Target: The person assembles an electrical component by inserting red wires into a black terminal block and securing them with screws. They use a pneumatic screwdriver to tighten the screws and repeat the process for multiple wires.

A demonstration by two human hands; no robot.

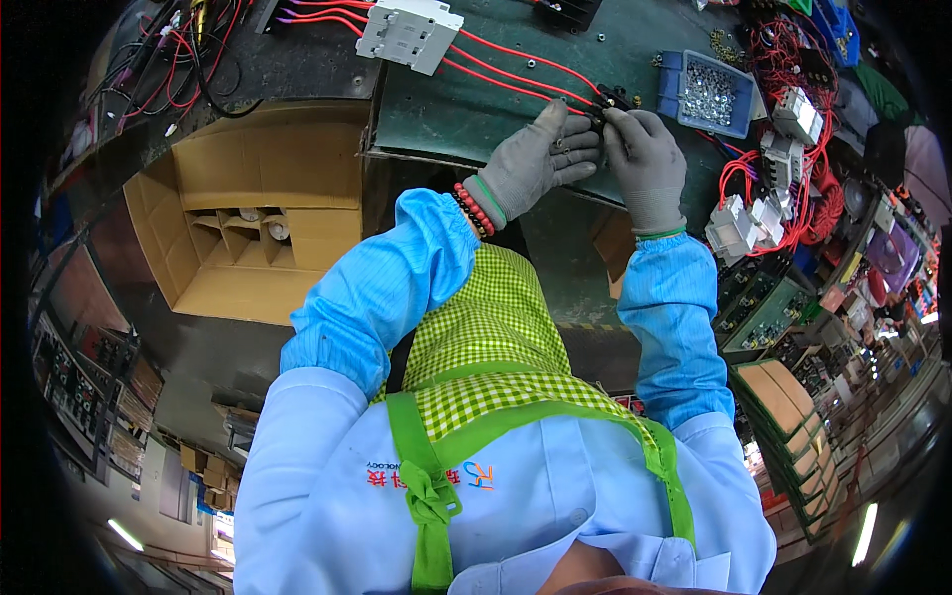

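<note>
Both my hands wear grey gloves and meet at the front part of the green bench top. My right hand (647, 164) has its fingertips pinched on a small black part (598, 111) at the ends of several red wires (526, 61). Close against that part on its left, my left hand (535, 159) has half-curled fingers; tiny dark bits show among them, too small to name. The wires lead from a light grey contactor (410, 35) lying farther left on the bench. My fingers hide much of the black part.
A blue bin (706, 94) of small metal hardware stands right of my hands. Beyond it are grey-white electrical modules (732, 230) with tangled red wiring. Loose nuts lie on the green bench top (426, 114). An open cardboard box (263, 198) is below left, and cables (188, 59) lie far left.
</note>
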